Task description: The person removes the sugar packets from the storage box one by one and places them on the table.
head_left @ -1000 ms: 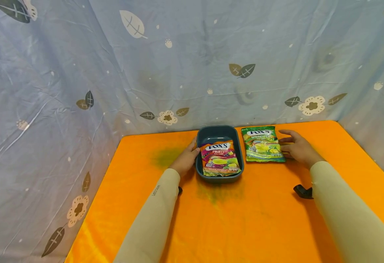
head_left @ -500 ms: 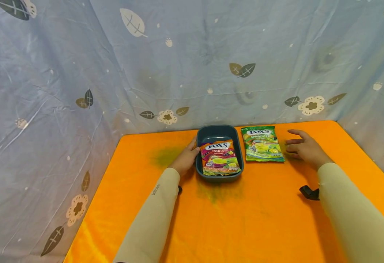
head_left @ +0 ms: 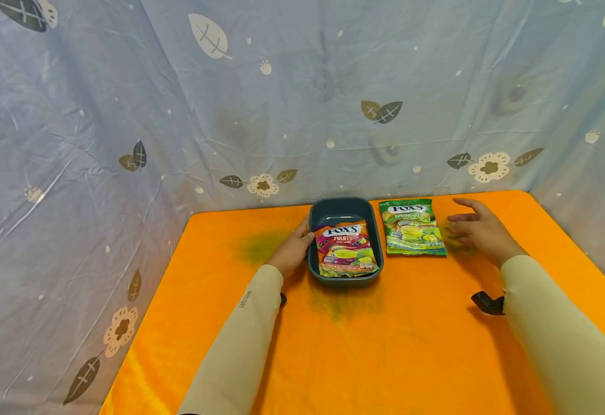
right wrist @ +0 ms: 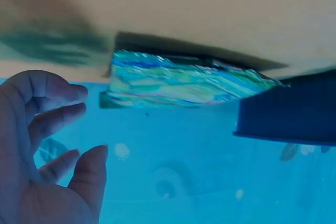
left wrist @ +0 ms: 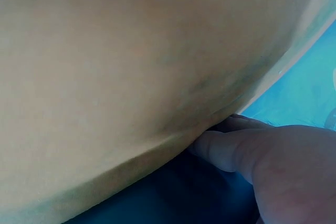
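On inspection, the container (head_left: 346, 283) stands near the table's (head_left: 385, 357) back edge, before the curtain (head_left: 328, 69). Inside, toward its near end, lies the Fox's Fruits packet (head_left: 345, 249). Just right lies the Fox's Spring Tea packet (head_left: 412, 229). Left hand (head_left: 292, 249): at the container's left side. Right hand (head_left: 485, 231): right of Spring Tea, apart.

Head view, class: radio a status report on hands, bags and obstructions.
Left hand against tray; right hand holding nothing, apart from green bag. Fruits bag in tray, green bag on table beside it. Nothing visible between right hand and green bag.
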Action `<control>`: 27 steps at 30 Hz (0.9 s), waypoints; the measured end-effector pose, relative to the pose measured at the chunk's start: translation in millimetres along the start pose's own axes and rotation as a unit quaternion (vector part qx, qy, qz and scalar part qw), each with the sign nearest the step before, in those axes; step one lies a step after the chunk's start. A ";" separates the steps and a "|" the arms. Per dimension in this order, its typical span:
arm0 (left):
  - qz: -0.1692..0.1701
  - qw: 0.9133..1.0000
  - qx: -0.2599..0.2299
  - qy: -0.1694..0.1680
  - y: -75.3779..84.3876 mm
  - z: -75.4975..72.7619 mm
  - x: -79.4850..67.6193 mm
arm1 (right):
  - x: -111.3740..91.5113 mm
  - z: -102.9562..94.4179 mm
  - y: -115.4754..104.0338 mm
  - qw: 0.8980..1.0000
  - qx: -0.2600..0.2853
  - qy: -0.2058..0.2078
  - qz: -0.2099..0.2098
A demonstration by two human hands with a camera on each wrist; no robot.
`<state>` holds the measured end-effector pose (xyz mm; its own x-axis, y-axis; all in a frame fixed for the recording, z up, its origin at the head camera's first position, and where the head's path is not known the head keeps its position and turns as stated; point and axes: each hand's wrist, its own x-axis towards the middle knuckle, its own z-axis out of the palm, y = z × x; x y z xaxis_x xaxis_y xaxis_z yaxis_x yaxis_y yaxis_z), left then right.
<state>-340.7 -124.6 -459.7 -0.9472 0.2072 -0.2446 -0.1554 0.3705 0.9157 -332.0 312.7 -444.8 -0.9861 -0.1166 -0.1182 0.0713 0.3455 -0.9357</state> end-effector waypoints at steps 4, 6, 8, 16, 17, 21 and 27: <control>-0.005 1.000 -0.002 0.001 -1.4 -0.8 0.7 | 3.2 7.9 -9.6 1.000 0.014 -0.003 -0.011; -0.007 1.000 -0.001 0.004 -2.2 -1.2 1.2 | 5.2 13.5 -14.3 1.000 0.025 -0.006 -0.016; -0.007 1.000 0.005 0.008 -3.0 -1.6 1.4 | 6.8 19.6 -18.5 0.999 0.038 -0.011 -0.019; -0.007 1.000 -0.011 0.004 -2.4 -0.9 0.6 | 8.0 44.3 -32.6 0.996 0.075 -0.032 -0.024; -0.005 1.000 -0.013 0.003 -2.1 -0.7 0.5 | 8.5 46.4 -33.9 0.996 0.083 -0.034 -0.026; -0.009 1.000 -0.010 0.000 2.7 -0.4 -2.0 | 9.6 52.6 -40.1 0.993 0.103 -0.041 -0.034; -0.007 1.000 -0.010 0.003 -0.8 0.0 0.7 | 9.2 61.1 -50.7 0.992 0.105 -0.051 -0.051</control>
<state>-341.2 -124.7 -460.6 -0.9467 0.1965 -0.2554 -0.1739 0.3555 0.9184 -335.5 237.2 -418.7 -0.9705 -0.2375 -0.0421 0.0119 0.1269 -0.9918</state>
